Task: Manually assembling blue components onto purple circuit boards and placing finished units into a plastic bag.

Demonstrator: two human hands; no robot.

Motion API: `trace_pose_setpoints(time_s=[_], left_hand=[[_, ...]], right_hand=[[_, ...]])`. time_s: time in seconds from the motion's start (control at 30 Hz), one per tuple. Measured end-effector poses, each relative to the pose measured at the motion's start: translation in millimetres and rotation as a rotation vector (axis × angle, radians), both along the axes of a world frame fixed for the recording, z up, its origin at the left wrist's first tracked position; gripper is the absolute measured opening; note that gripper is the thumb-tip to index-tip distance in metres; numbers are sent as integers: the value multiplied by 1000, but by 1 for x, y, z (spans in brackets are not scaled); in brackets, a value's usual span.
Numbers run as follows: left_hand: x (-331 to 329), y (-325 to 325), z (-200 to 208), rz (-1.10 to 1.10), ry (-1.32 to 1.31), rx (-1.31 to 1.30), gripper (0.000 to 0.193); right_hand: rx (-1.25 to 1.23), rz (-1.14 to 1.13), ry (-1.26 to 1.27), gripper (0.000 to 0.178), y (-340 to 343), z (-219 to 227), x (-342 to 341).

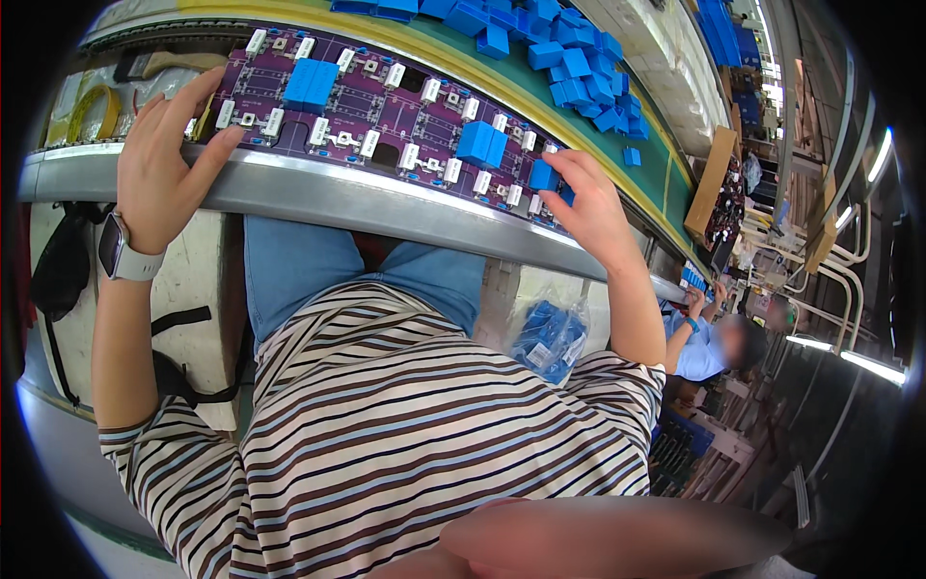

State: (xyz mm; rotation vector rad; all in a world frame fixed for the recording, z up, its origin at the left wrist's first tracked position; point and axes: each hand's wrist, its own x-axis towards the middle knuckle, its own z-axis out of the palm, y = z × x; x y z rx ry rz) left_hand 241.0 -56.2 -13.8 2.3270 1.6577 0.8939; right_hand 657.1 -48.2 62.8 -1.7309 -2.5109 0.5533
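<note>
- The long purple circuit board (429, 125), set with small white components, lies along the near side of the line, just beyond the smooth grey metal rail (318, 183).
- The left hand (174, 154) is at the board's left end, thumb and fingers spread apart; whether the fingertips press on it, I cannot tell.
- The right hand (593, 212), at the board's right end, appears to pinch a glossy blue rectangular block (544, 175) between thumb and fingers; its far part is hidden.
- For good control, the left hand would best hold the board flat while the right keeps the block square and upright, pushing evenly; tilting it could bend its leads, if any.
- The fingers should stay clear of the white components close by.
- Two blue block pairs, left (312, 87) and middle (482, 145), offer a guide for alignment.
- Loose blue blocks (574, 68) lie heaped on the far green belt (656, 145).
</note>
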Motion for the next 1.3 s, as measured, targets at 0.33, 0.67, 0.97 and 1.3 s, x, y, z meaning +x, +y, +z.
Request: trace_pose_setpoints(time_s=[0.33,0.67,0.97,1.3], left_hand=[[-2,-2,3,-8,55,-98,45],[2,0,0,-10,46,-92,45],[-2,-5,-1,4,43,-49,44],[2,0,0,-14,7,58,45]], right_hand=[[5,6,-104,42,-3,8,30],[297,-597,-339,44,56,-33,170],[315,-233,70,34,11,0,56],[171,14,119,41,-12,-19,8]])
